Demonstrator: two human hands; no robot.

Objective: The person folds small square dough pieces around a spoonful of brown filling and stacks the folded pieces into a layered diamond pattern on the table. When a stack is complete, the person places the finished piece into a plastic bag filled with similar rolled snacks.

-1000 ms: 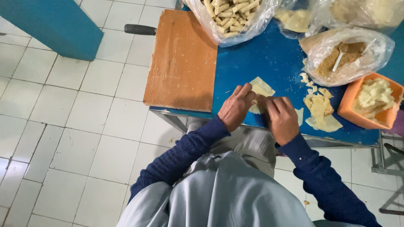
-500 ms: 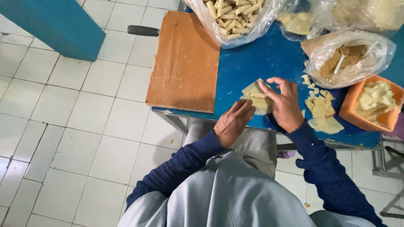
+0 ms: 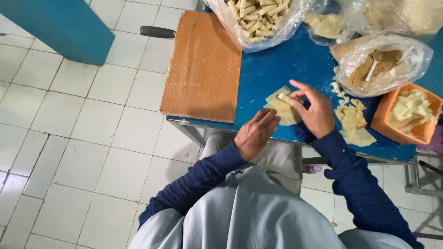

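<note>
Since before, the right hand (image 3: 314, 110) fingers now pinch filling over the wrapper (image 3: 282, 107); left hand (image 3: 254, 133) rests loosely curled.

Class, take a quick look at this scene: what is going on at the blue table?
A person works a pale dough sheet on the blue table. The left hand rests on its near edge, and the right hand pinches filling over it. A wooden board, a bag of rolled sticks and an orange tub sit nearby.
</note>
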